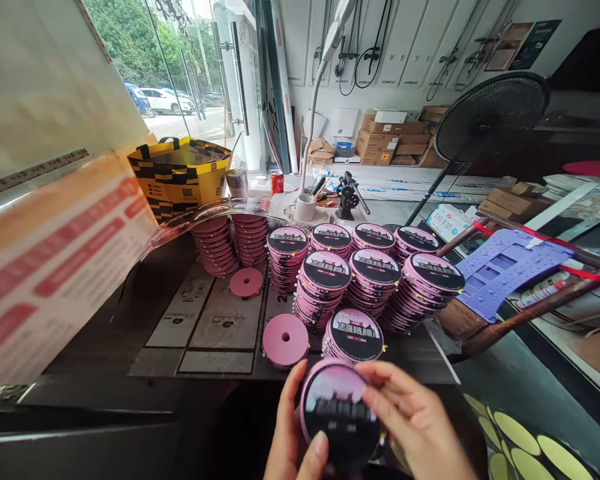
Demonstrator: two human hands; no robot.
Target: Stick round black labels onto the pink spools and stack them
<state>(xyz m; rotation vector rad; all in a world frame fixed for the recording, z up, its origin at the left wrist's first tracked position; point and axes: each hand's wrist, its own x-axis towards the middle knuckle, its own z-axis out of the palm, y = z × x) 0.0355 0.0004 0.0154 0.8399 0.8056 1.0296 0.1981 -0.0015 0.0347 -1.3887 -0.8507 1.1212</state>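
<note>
At the bottom centre, close to me, a round pink foam line spool with a black and pink printed label is held in both hands, slightly blurred. My left hand grips its left side, thumb on the label's lower part. On the opposite side, my right hand is closed on the upper right edge, fingers over the label. Just beyond stands a stack of labelled spools, white and yellow pin heads around their rims. Beside that stack sits a plain pink spool with a centre hole, unlabelled on top.
Several more labelled stacks fill the table's right side. Plain pink stacks and a single pink disc are further left. Behind are a yellow bag, a red can and a white cup. A fan stands right.
</note>
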